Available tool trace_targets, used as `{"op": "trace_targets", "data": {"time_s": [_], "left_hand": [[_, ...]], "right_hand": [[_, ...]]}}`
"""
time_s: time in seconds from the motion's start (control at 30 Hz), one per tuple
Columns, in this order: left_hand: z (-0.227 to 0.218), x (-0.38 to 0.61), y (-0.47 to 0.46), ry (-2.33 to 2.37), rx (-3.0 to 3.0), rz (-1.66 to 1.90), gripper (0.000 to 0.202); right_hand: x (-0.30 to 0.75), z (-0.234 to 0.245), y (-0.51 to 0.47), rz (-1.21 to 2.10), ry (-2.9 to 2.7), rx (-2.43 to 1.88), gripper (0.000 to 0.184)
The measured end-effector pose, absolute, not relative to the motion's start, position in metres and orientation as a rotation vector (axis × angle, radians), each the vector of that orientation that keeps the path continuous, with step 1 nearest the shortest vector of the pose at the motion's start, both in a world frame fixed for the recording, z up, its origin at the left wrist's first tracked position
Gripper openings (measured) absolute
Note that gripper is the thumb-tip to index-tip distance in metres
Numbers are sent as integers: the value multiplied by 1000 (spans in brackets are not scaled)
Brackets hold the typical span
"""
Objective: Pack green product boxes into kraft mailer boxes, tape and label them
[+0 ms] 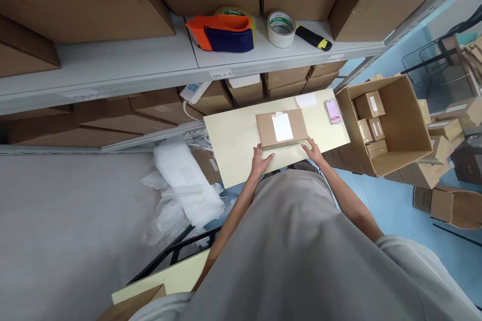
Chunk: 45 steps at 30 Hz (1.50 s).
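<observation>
A flat brown cardboard box [263, 128] with a white label [282, 127] on its top lies on a narrow cream-coloured table [229, 145]. My left hand [260, 162] is at the box's near left corner, thumb spread away from the fingers. At the near right corner, my right hand [312, 151] has its fingers apart and its fingertips by the box edge. Neither hand is wrapped round the box; whether the fingertips press on it I cannot tell. Behind the box lies a white paper slip [306, 100], and a pixelated pink item [333, 111] is at the table's right end.
A large open carton [404, 120] holding several small boxes stands right of the table. White foam wrap [184, 180] is heaped at the left. On the shelf [131, 72] above are an orange and blue tape dispenser [224, 33], a tape roll [281, 29] and a utility knife [313, 37].
</observation>
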State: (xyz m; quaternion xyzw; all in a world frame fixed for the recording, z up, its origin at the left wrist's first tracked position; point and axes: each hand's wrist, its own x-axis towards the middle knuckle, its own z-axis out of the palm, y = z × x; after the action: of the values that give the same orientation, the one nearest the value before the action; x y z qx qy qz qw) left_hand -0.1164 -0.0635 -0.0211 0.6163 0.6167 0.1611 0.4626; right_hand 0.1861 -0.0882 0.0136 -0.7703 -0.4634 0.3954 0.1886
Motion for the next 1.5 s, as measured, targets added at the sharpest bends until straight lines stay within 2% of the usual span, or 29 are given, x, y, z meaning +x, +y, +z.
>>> {"op": "trace_targets", "data": {"time_s": [0.13, 0.27, 0.43, 0.73, 0.87, 1.03, 1.23, 1.4, 1.5], "left_hand": [[13, -115, -60, 1523, 1353, 575, 89], [50, -108, -56, 1463, 1280, 748, 67], [62, -89, -59, 1510, 1158, 718, 43], [55, -81, -60, 1585, 1165, 533, 42], [59, -82, -62, 1702, 1290, 455, 43], [86, -54, -57, 1888, 1389, 464, 43], [153, 57, -39, 1929, 1500, 676, 57], [203, 210, -28, 1717, 1707, 719, 46], [216, 303, -15, 1524, 1898, 644, 42]], "right_hand": [[194, 50, -89, 919, -1314, -2092, 77], [210, 92, -102, 813, -1213, -2028, 76], [216, 102, -128, 747, -1088, -2168, 66], [219, 83, -144, 908, -1066, -2319, 28], [222, 82, -144, 1003, -1037, -2304, 24], [246, 91, -144, 1139, -1066, -2025, 26], [349, 128, -148, 1110, -934, -1799, 29], [474, 153, -170, 914, -680, -1791, 41], [541, 152, -189, 769, -559, -1860, 44]]}}
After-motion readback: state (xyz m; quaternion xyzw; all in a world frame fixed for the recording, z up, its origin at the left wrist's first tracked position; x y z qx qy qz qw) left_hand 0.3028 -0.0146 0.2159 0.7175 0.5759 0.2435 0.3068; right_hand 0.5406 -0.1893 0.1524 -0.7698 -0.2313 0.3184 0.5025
